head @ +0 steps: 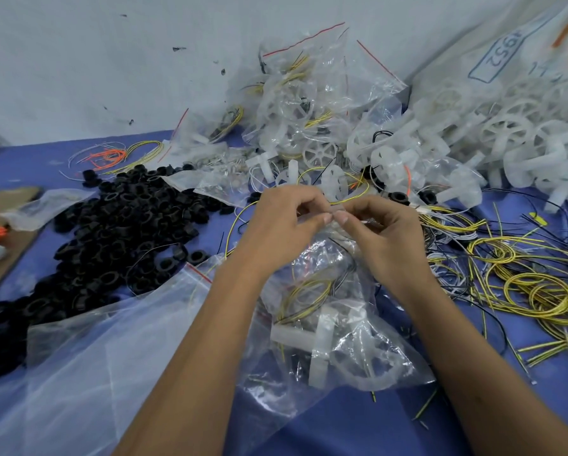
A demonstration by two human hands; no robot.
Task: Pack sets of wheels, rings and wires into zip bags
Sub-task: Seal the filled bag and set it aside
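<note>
Two hands meet at the mouth of a filled zip bag (328,324), raised over the blue table (358,429). My left hand (284,222) and right hand (379,232) pinch its top edge, fingers (325,219) closed on the strip, apparently to seal it. Inside hang a white wheel (322,343) and yellow wire (305,291). Black rings (124,218) lie piled left, within reach for later sets.

The zip bag (335,324) is glossy, crinkled clear plastic. The rings (118,232) look like matt black plastic, possibly rubber. The wheels (513,139) are translucent white plastic.
</note>
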